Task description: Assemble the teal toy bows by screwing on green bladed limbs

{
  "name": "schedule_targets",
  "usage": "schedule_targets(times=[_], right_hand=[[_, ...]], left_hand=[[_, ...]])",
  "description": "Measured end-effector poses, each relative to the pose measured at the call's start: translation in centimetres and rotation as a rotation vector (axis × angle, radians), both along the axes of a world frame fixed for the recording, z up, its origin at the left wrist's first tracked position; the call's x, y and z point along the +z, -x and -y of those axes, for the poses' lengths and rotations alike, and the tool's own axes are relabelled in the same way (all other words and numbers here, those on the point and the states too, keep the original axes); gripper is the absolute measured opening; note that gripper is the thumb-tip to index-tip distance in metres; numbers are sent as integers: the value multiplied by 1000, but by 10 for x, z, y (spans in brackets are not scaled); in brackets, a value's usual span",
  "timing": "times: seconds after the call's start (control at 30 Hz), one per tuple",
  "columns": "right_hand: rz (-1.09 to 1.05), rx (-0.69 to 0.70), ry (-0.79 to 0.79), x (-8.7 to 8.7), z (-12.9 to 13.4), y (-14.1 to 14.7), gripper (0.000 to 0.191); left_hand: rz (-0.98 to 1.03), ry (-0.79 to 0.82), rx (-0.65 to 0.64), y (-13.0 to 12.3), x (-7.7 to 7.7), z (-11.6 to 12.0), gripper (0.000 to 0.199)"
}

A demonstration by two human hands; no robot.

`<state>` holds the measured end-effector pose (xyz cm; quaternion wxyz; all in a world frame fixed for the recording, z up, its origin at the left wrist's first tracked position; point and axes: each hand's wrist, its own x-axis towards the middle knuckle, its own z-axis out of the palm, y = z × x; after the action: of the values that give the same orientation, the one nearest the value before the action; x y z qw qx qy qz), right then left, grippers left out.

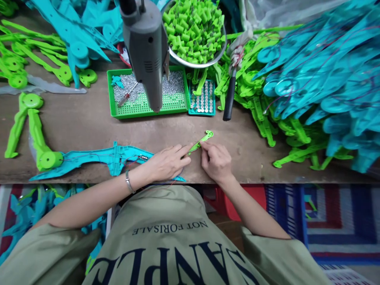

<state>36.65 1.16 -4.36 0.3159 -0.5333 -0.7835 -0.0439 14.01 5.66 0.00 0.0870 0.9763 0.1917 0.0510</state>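
Observation:
A small light-green plastic piece with a hooked end (208,135) lies slantwise between my two hands, just above the table. My left hand (169,161) has its thumb and fingers closed on the piece's lower left end. With curled fingers, my right hand (217,159) pinches it near the middle. Under my left wrist and hand rests a long blue plastic half-shell (95,157), with thin wires and a small metal spring-like part (143,157) in it. Its right tip shows below my left hand. My fingertips partly cover the green piece.
A grey electric screwdriver (145,59) hangs over a green tray (148,113) of screws. Behind are a metal bowl (204,65) of green parts, a tray of button cells (202,99) and a black-handled tool (229,95). Blue shells (332,67) pile up right; green parts (32,138) lie left.

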Motion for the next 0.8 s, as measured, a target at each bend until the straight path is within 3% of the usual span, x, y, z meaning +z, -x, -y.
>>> schedule_targets(times=[0.17,0.33,0.43,0.6,0.8], right_hand=[[126,68,62,5,5,0,30],[-160,52,322,21,-9,-21,20],[-241,66,385,29,-23,-35,17],[-181,198,456,39,-45,-43,19],[-124,360,646,41,-49,-37,27]], left_hand=[[37,37,20,1,-3,0,10],[57,26,20,1,-5,-1,15],[57,34,1,1,-7,-2,17],[70,80,5,4,-7,-2,17],[73,90,27,10,-4,1,20]])
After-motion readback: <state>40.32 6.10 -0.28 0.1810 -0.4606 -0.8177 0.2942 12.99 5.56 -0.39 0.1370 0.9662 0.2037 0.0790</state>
